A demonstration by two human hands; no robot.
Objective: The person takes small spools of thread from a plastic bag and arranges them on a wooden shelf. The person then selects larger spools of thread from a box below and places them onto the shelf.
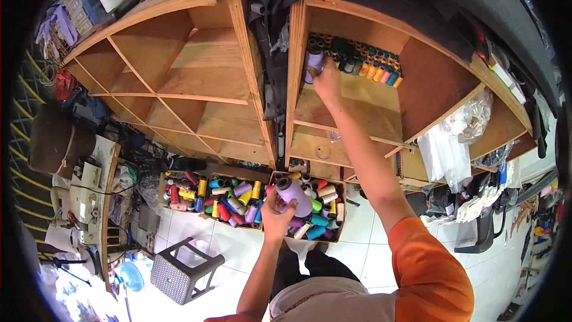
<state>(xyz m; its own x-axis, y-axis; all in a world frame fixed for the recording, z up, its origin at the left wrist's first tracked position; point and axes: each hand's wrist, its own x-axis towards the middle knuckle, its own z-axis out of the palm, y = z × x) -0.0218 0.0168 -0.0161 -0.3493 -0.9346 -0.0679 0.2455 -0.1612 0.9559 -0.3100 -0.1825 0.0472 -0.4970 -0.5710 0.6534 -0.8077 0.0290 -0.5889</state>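
Note:
My left hand (279,213) is closed round a large lavender thread cone (293,195) with a dark top, above the boxes of spools. My right hand (326,77) reaches into the upper shelf compartment, its fingers on a lavender spool (312,62) at the compartment's left side. Beside that spool, rows of small spools (372,70) in dark green, orange, yellow and pink stand along the back. Below, a cardboard box (342,214) and another to its left hold a jumble of coloured thread cones (241,200).
A wooden shelf unit (202,77) with bare compartments stands at the left. Plastic bags (447,149) hang at the right. A grey stool (179,271) stands on the tiled floor, near a sewing machine (89,203) at the far left.

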